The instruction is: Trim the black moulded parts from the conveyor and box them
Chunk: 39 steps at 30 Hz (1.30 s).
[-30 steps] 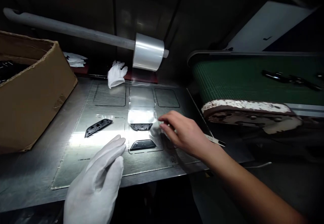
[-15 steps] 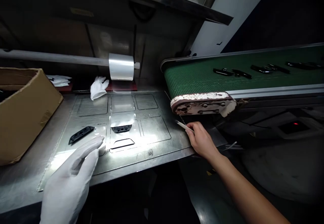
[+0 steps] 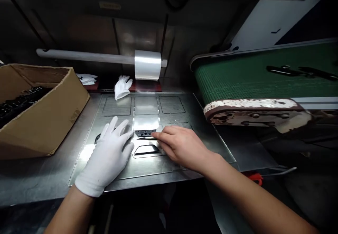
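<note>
My left hand [image 3: 108, 154], in a white glove, lies flat with fingers spread on the metal template plate [image 3: 171, 160], covering a black plastic part of which only an end [image 3: 97, 138] shows. My bare right hand [image 3: 181, 146] rests on the plate just right of it, fingers pinched and pointing left at a small black part [image 3: 144, 133]. A thin pale blade [image 3: 146, 139] seems to run from those fingertips under that part. Below it is a dark trapezoid cutout [image 3: 145, 150]. Clear film [image 3: 145, 121] lies over the plate's middle column.
A roll of clear film [image 3: 147, 65] hangs on a rod at the back. A cardboard box [image 3: 50, 117] of black parts stands left. A green conveyor belt [image 3: 250, 77] carrying black parts [image 3: 290, 71] ends at the right. A spare white glove [image 3: 123, 86] lies behind the plate.
My right hand went to the table's right edge, took the thin blade there, and came back to the small black part. My left hand moved forward and lies flat on the plate.
</note>
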### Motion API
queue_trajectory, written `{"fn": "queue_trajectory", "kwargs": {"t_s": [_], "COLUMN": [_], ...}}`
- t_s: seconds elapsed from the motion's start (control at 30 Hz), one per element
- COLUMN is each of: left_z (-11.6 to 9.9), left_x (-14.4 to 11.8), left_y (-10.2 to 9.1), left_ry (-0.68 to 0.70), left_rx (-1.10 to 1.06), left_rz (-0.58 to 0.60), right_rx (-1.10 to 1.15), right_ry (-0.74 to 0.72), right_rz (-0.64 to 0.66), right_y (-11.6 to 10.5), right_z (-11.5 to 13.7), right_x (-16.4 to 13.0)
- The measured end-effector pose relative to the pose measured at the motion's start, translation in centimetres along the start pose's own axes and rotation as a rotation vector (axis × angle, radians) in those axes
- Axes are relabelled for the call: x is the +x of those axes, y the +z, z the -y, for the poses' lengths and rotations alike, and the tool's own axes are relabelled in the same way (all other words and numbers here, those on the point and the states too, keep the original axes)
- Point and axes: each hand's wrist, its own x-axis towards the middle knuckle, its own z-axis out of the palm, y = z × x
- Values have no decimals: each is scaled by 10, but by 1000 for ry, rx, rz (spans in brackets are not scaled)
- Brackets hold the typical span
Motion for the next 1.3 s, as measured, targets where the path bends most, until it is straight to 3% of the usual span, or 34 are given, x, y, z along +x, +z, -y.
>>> {"fn": "queue_trajectory", "kwargs": {"t_s": [0.1,0.2,0.37,0.53,0.67,0.77,0.9,0.97,1.13,1.3], "left_z": [-2,-2,-4,0,-3,-20,-50,-59,-59,-60], "left_x": [0,0,3,0,-7,-8,-3,2,7,-22], "left_y": [-1,-2,-6,-6,-6,-14,-25,-27,-24,-23], "left_ry": [-2,-17,-5,-17,2,146,257,272,221,90], "left_rx": [-21,-50,-67,-119,-189,-222,-114,-44,-8,-135], "left_rz": [1,8,21,15,-129,-139,80,116,22,-115], "right_rx": [-55,-81,-151,-210,-180,-166,-106,-69,-22,1], "right_ry": [-79,-119,-93,52,283,431,509,506,481,469], "right_rz": [72,127,136,59,-83,-217,-362,-409,-474,-498], "right_y": [5,8,-5,-24,-9,15,35,37,35,37], "right_z": [10,10,-32,-91,-109,-112,-114,-114,-112,-109], "right_x": [28,38,-2,-79,-114,-117,-114,-115,-121,-122]}}
